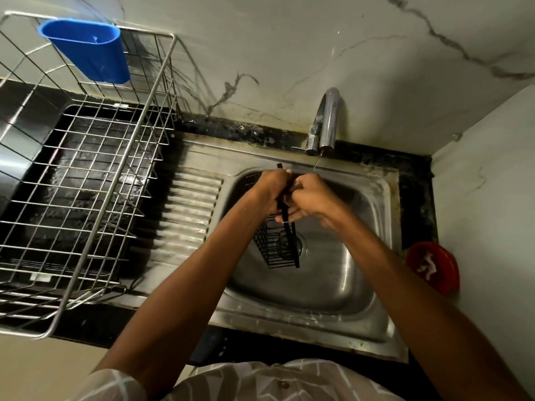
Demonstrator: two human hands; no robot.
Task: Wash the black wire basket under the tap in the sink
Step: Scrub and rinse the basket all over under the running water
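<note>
Gripping one black wire basket (276, 247), two hands: left hand (272, 192), right hand (309, 198)

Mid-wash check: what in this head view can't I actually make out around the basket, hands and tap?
- Upper part of the black wire basket: covered by the left hand and right hand.
- Fingertips of both hands: tucked behind the basket's frame, exact grip unclear.
- Drain: seen only through the basket's mesh.
- Water from the tap: a thin stream; where it lands is hidden by the right hand.
- Contents of the red bowl: too small to identify.
</note>
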